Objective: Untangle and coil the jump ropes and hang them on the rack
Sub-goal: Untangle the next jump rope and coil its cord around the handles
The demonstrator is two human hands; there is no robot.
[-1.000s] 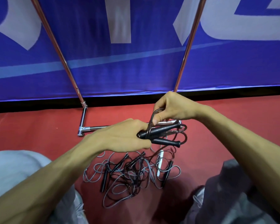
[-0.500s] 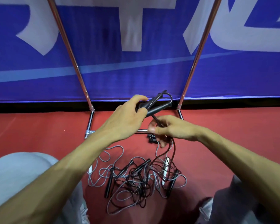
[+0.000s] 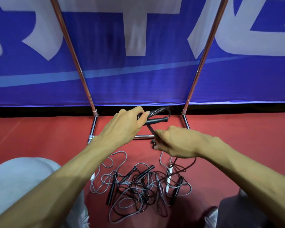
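Black cord (image 3: 151, 130): light, limp, we judge; our right hand (image 3: 176, 142) pinches it below the handles (image 3: 156, 121).
Handles: stiff; our left hand (image 3: 122, 127) grips them.

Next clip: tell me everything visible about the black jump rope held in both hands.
The black jump rope has a slim, ribbed handle, seemingly plastic or rubber, and a thin dark cord. The left hand grips the handle's end, holding it roughly level above the red floor. One cord loop arches over it; another stretch runs down to the right hand, which pinches it, then trails into the tangled rope pile below.
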